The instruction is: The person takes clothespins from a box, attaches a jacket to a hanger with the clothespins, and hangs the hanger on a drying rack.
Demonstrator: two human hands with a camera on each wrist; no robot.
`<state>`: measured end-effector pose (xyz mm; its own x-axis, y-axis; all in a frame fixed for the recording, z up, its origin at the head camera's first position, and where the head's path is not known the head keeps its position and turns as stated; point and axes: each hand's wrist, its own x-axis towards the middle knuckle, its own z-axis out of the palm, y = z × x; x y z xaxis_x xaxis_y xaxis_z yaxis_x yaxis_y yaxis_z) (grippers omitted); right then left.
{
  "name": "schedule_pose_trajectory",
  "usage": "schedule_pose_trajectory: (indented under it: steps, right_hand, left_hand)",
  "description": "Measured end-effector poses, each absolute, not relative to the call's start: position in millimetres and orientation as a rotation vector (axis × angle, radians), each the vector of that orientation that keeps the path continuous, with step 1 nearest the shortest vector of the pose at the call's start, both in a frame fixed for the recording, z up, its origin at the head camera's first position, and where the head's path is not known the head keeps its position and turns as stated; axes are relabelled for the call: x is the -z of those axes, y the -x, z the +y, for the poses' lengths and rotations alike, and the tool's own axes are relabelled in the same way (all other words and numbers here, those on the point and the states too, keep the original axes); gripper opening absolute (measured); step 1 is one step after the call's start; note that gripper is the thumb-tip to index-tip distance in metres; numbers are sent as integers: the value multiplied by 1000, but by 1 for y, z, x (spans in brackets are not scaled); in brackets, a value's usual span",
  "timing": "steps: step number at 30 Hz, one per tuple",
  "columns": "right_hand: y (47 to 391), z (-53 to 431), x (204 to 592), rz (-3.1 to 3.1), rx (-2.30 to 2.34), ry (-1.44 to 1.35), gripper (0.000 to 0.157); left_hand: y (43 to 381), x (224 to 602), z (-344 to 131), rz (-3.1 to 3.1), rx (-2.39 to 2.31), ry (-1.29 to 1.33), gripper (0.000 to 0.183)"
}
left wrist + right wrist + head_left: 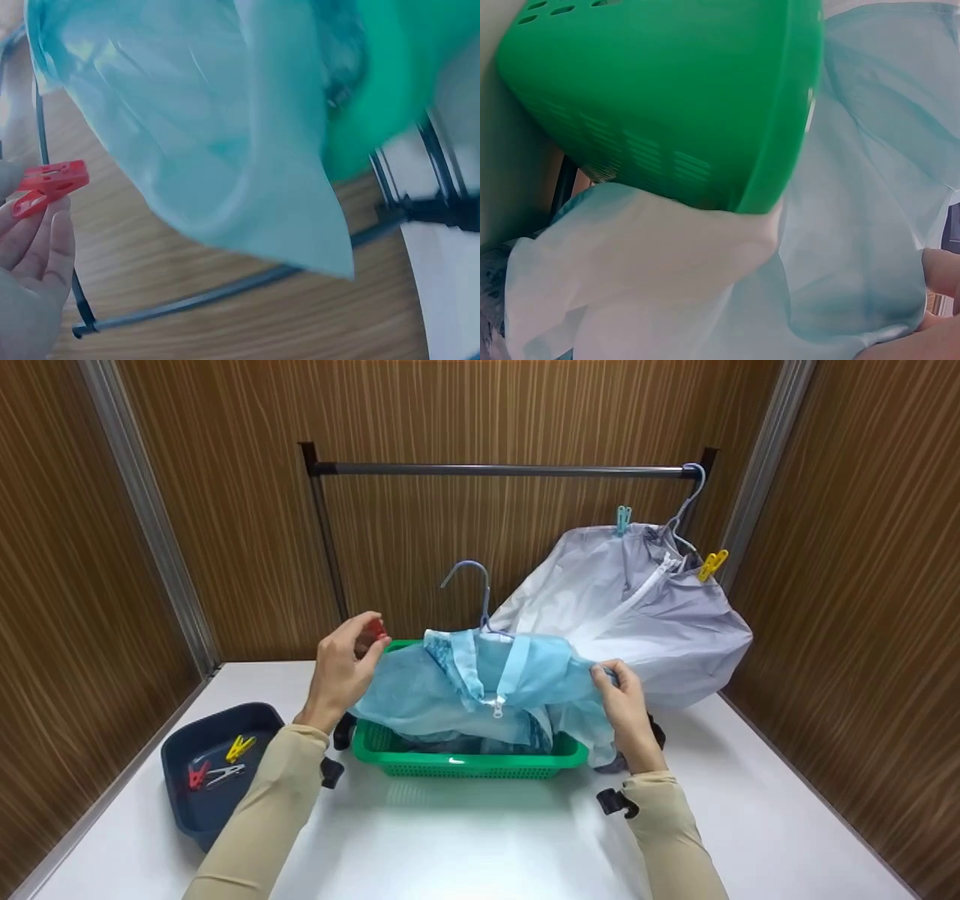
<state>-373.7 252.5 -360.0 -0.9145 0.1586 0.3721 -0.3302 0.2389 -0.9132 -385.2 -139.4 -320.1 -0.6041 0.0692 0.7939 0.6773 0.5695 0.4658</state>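
Note:
Between thumb and fingers my left hand [341,667] pinches a red clothespin [56,180], held up just left of the jacket's shoulder. A light blue, thin zip jacket [420,690] drapes over the green basket [465,763], its collar and zipper pull facing me. From its neck rises the hook of a lilac hanger [486,592]; the rest of that hanger is hidden inside the cloth. At the jacket's right shoulder my right hand [626,705] pinches the fabric, and in the right wrist view its fingertips [937,270] are at the cloth edge.
A grey-white jacket [622,607] hangs on a hanger at the right end of the rail [495,470], with a teal clothespin [623,520] and a yellow clothespin [712,565] on it. A navy tray [191,817] at left holds several clothespins. Wood-patterned walls enclose the white table.

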Motion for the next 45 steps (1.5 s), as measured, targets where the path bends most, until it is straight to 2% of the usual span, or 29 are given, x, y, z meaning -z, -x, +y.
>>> schedule_pose_trajectory:
  steps: [7,18,30,38,45]
  right_hand:
    - [373,253,358,-2118,-1726,-132,23]
    - [374,249,357,-2096,-1718,-122,21]
    - [372,251,357,-2100,-1698,-158,24]
    - [374,249,357,-2114,-1677,-136,24]
    - [375,248,359,-2106,-1683,-119,21]
  left_hand:
    - [381,314,-102,-1958,1005,722,32]
    - [378,310,-58,-2017,1019,765,40]
    - [370,293,-40,-1936,1002,754,40]
    - [367,284,-25,-2085,957,880,41]
    - [363,277,-10,-2155,908,1001,33]
